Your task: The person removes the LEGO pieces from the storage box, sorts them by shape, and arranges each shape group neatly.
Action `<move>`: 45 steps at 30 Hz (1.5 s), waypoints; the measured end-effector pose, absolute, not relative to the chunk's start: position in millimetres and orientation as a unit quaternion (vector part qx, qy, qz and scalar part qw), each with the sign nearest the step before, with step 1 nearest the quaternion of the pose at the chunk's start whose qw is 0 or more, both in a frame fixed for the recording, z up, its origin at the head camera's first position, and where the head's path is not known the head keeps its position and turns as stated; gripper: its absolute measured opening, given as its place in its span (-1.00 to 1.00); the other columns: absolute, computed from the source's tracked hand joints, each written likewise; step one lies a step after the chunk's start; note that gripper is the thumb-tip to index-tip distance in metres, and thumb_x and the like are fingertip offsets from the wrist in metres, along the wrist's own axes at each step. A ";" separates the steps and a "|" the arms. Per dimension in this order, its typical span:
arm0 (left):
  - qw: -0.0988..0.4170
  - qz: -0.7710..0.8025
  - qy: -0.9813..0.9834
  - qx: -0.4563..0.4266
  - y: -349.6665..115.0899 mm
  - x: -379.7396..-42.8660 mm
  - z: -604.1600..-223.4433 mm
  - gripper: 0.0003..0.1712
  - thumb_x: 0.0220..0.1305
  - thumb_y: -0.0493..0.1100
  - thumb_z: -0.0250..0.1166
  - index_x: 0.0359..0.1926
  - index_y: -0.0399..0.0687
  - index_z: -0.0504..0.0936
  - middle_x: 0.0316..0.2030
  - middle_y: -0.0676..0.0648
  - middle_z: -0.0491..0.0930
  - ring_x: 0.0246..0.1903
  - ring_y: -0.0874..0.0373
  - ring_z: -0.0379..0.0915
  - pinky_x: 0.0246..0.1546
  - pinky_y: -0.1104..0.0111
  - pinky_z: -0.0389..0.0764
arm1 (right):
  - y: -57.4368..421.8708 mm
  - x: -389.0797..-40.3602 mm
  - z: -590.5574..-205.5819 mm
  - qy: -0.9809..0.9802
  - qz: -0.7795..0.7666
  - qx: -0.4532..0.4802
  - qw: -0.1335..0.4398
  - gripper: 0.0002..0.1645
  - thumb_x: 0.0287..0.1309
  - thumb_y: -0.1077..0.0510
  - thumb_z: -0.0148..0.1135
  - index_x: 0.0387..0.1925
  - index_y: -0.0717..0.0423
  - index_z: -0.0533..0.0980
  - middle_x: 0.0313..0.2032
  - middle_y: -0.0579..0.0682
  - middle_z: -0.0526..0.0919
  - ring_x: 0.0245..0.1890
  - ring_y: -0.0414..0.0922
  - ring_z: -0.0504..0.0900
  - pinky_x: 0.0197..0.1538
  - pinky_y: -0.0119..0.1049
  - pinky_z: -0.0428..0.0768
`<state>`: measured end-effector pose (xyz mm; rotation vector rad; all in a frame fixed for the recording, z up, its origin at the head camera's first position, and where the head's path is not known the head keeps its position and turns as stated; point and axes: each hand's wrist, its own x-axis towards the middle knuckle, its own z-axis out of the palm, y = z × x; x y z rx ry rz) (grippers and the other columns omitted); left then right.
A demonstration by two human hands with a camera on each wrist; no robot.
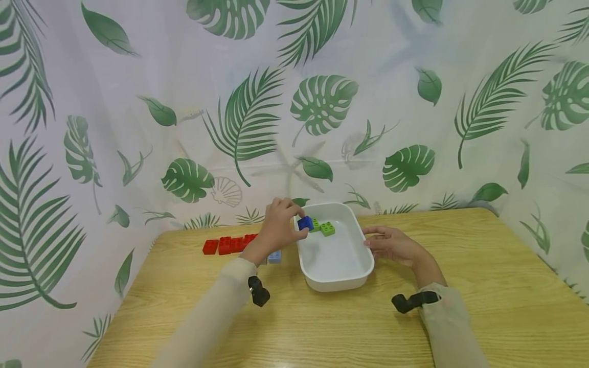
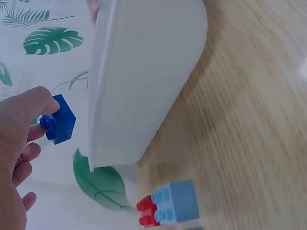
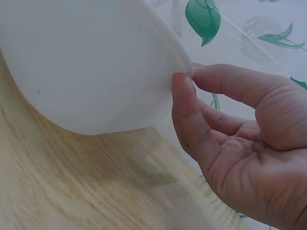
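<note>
My left hand [image 1: 280, 225] pinches a dark blue toy brick [image 1: 306, 223] between thumb and fingers, over the left rim of a white plastic tub [image 1: 338, 260]. In the left wrist view the blue brick [image 2: 64, 123] is tilted, its studs facing the palm, beside the tub's outer wall [image 2: 144, 72]. On the tub's floor, near its far left corner, lie green bricks [image 1: 327, 229], partly covered by the blue one. At the tub's right side, my right hand [image 1: 391, 244] holds the rim with its fingertips, as the right wrist view shows.
Red bricks [image 1: 224, 245] stand in a row on the wooden table [image 1: 322, 327], left of the tub. Light blue bricks [image 1: 274, 257] sit nearer, partly hidden by the left wrist. A leaf-patterned curtain [image 1: 257, 128] hangs behind the table.
</note>
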<state>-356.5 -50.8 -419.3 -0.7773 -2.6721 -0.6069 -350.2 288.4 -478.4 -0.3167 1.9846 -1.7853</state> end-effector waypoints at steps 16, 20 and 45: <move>0.155 -0.187 -0.941 -0.234 -107.9 -341.6 -404.4 -0.68 0.17 0.00 0.49 -0.12 -0.02 0.68 -0.08 -0.11 0.57 0.02 -0.03 0.28 0.06 0.09 0.36 | 289.4 -353.1 -477.8 0.719 -0.647 -0.121 0.225 -0.27 0.43 0.21 0.17 0.48 0.39 0.14 -0.08 -0.09 0.74 -0.08 -0.19 0.71 -0.01 -0.28 0.70; 0.152 -0.165 -0.946 -0.233 -122.4 -339.2 -407.2 -0.70 0.17 -0.01 0.48 -0.15 -0.03 0.68 -0.12 -0.11 0.55 0.00 -0.03 0.28 0.05 0.06 0.36 | 288.9 -353.3 -478.2 0.716 -0.649 -0.122 0.225 -0.27 0.43 0.23 0.16 0.47 0.40 0.14 -0.09 -0.10 0.74 -0.09 -0.20 0.71 -0.02 -0.29 0.71; 0.130 -0.089 -0.972 -0.176 -208.7 -318.2 -437.9 -0.67 0.01 -0.06 0.59 -0.26 -0.06 0.68 -0.19 -0.10 0.53 -0.03 -0.11 0.32 0.08 -0.10 0.39 | 286.5 -352.1 -480.4 0.718 -0.647 -0.122 0.224 -0.27 0.43 0.23 0.17 0.46 0.43 0.13 -0.10 -0.12 0.74 -0.10 -0.21 0.72 -0.02 -0.30 0.70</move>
